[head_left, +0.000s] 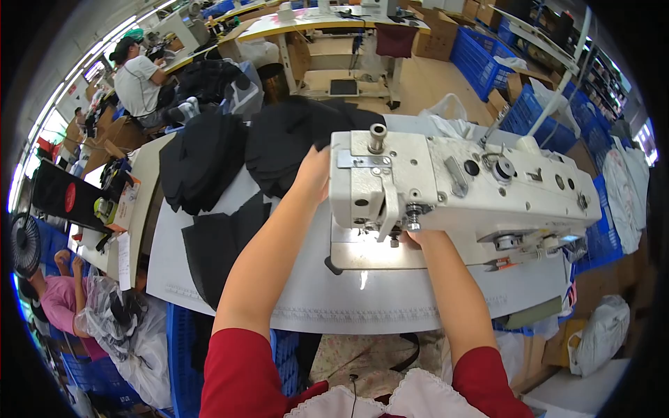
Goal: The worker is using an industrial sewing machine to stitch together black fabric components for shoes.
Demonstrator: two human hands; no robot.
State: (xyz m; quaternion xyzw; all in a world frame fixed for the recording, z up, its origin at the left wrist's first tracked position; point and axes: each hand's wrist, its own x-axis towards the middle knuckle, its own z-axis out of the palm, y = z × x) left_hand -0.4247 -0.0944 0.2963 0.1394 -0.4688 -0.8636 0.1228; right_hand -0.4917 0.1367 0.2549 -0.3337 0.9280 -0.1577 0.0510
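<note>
A white industrial sewing machine (pixel 446 174) stands on the pale worktable (pixel 313 296), its lamp lighting the bed under the needle. My left hand (pixel 316 173) reaches to the far left side of the machine head, beside a stack of black fabric pieces (pixel 282 150); its fingers are hidden by the head. Under the machine arm, near the presser foot, is my right hand (pixel 424 237), with most of its fingers covered. What either hand holds cannot be seen. Another black stack (pixel 202 160) lies farther left, and black cut pieces (pixel 221 244) lie nearer me.
A ruler scale runs along the table's front edge. Blue crates (pixel 481 59) stand at the back right and another blue crate (pixel 182 355) below the table's left side. A person in white (pixel 139 87) and one in pink (pixel 59 303) sit to the left, near a fan (pixel 26 240).
</note>
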